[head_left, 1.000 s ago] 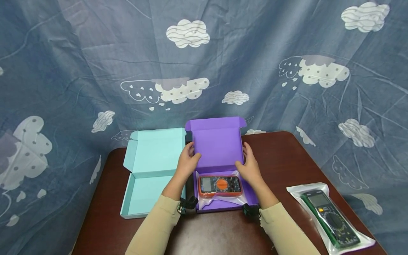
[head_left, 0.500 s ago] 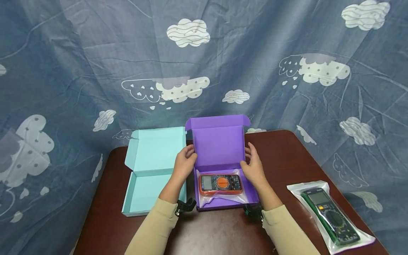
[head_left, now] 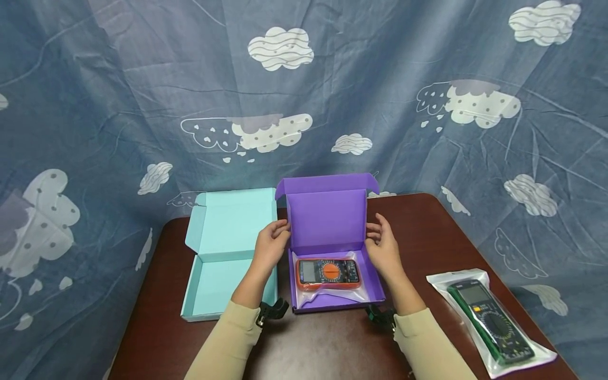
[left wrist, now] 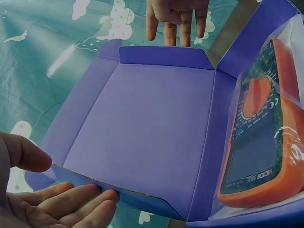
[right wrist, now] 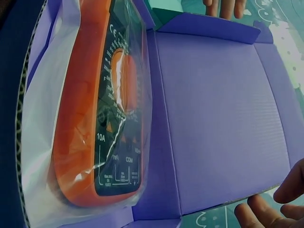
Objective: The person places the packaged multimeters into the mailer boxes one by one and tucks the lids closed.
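Observation:
A purple cardboard box [head_left: 328, 219] stands with its lid raised at the middle of the table. Inside its base lies an orange-rimmed multimeter [head_left: 307, 273] in a clear plastic bag. My left hand [head_left: 271, 247] is at the lid's left edge; in the left wrist view its fingertips [left wrist: 108, 195] touch the outside of the side flap, thumb near the corner. On the opposite side, my right hand [head_left: 383, 249] is beside the lid's right edge, its fingers [right wrist: 259, 211] extended along the outside. Whether the right fingertips touch the cardboard, I cannot tell.
To the left is an open turquoise box [head_left: 237, 224]. A green-and-black multimeter [head_left: 494, 322] in a plastic bag lies near the right edge of the brown table [head_left: 313, 351]. A blue cloud-patterned curtain [head_left: 389, 79] hangs behind.
The purple lid has tilted further upright, and its front flap now leans forward. Both hands have moved outward from the lid's inner face to its side edges.

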